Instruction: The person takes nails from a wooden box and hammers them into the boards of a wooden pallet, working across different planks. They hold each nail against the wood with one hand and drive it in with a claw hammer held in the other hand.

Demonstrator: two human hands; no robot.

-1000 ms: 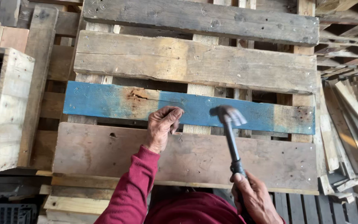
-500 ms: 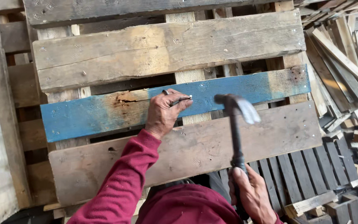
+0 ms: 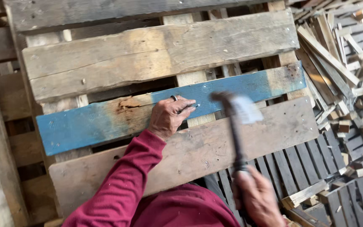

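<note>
We see the left hand point(image 3: 169, 116) resting on a blue-painted board point(image 3: 106, 122), one slat of a wooden pallet point(image 3: 156, 54). Its fingers are curled and pinch a nail point(image 3: 191, 107), which lies just past the fingertips, over the blue board where that slat crosses a pale upright beam. A ring shows on one finger. The sleeve behind the hand is dark red.

The right hand point(image 3: 257, 197) is closed around the handle of a hammer point(image 3: 237, 126). The handle runs up and away from that hand, and the blurred metal head sits just to the right of the left hand's fingertips, close to the nail but apart from it. We cannot tell how high the head is above the wood.

Beyond the left hand lies a wide, weathered bare slat; on the near side of it, under the forearm, lies another grey-brown slat point(image 3: 215, 147). To the right of the right hand we see a dark slatted panel point(image 3: 303, 164), and farther right a loose heap of scrap wood point(image 3: 349, 63), strips and small blocks lying across each other.
</note>
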